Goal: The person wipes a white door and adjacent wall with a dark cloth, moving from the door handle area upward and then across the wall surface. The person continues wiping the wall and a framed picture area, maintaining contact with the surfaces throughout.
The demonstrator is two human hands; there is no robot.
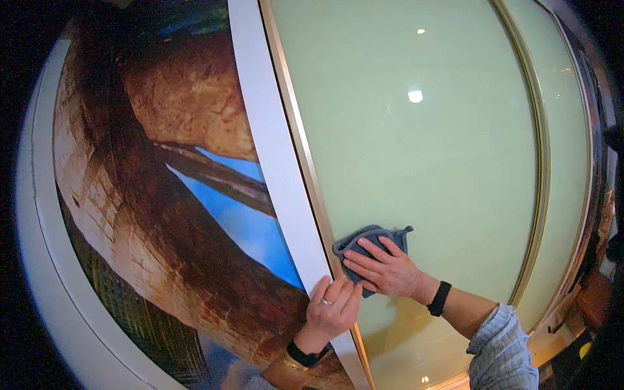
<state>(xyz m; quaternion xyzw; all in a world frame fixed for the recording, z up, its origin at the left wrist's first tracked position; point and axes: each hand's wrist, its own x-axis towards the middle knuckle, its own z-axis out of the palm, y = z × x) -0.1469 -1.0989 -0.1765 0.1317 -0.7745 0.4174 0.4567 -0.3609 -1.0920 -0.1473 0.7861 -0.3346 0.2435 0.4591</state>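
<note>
A folded grey-blue cloth (370, 243) lies flat against a pale green glossy panel (419, 161), close to its metal edge strip. My right hand (385, 268) presses on the cloth with its fingers spread over it. Just below and to the left, my left hand (335, 304), with a ring on one finger, is at the metal edge strip (304, 151) beside the white frame. Its fingers are curled, and their tips are near the cloth's lower corner; whether they pinch the cloth or the edge cannot be told.
Left of the white frame (273, 146) is a large picture panel (185, 97) in brown and blue. A gold-coloured vertical rail (540, 146) divides the green panels on the right. Some blurred things stand at the far right rim.
</note>
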